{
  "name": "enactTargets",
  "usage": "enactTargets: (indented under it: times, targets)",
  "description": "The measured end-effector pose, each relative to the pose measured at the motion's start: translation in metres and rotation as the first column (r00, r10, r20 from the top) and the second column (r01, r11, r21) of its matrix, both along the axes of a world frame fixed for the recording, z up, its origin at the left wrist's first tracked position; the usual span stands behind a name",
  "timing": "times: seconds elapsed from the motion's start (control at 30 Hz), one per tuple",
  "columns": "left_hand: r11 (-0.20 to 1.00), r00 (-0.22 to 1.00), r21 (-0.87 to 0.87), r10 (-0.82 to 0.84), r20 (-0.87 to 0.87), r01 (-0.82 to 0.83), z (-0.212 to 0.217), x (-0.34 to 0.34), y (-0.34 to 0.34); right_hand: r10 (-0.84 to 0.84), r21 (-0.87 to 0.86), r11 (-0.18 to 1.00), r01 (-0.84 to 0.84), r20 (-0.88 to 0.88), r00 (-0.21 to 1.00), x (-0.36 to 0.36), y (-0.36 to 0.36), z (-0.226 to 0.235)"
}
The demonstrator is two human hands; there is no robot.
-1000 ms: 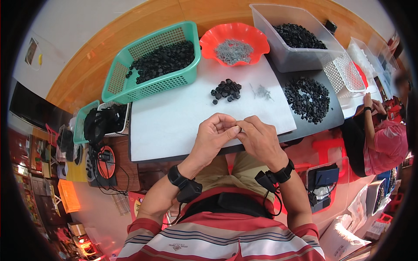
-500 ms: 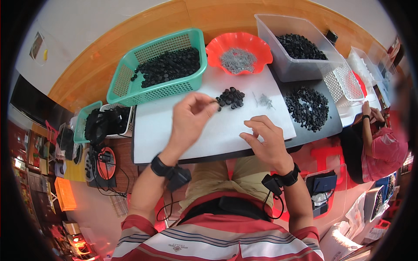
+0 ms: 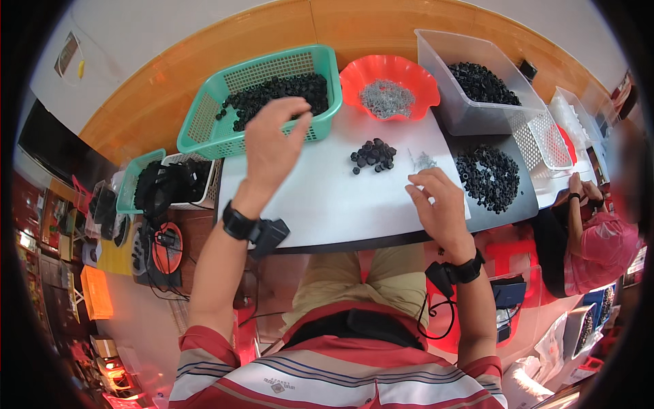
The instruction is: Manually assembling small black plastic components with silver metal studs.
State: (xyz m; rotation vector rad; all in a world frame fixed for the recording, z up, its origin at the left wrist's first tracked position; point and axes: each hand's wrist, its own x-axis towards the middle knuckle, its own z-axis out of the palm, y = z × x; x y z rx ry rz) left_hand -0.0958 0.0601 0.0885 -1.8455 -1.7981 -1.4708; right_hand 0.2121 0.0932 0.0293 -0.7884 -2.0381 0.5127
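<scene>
While my left hand hangs over the near rim of the green basket, fingers pinched together above the black rings heaped inside, I cannot tell whether a ring sits between the fingertips. My right hand lies loose and spread on the white counter, holding nothing, just below a scatter of small metal pins.

Risks, as I judge them:
- A ring let go short of the basket would likely bounce off the rim and roll across the counter or over its front edge onto my lap.
- My left wrist strap with its dangling black box sits at the counter's edge and could snag there.
- A sweep of my right hand could brush the pins toward the edge.

Other items:
- Small cluster of black rings mid-counter, between the two hands.
- Red scalloped bowl holding grey metal bits, just right of the basket.
- Clear bin with more black parts, far right.
- Larger spread of black rings on a grey sheet, right of my right hand.
- Second green basket with dark tangled gear, left of the counter.
- Another person in pink, seated at far right.

Nothing stands between the left hand and the basket.
</scene>
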Motion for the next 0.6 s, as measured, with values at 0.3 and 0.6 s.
enactTargets:
  times: [0.3, 0.6]
  targets:
    - [0.911, 0.968, -0.352, -0.245, -0.048, 0.213, -0.061, 0.051, -0.006, -0.097, -0.036, 0.994, 0.102, 0.135, 0.986, 0.004, 0.017, 0.008]
    - [0.868, 0.98, -0.472, -0.196, -0.042, 0.154, -0.077, 0.059, -0.003, -0.16, 0.041, 0.987, 0.154, 0.212, 0.964, 0.007, 0.032, 0.003]
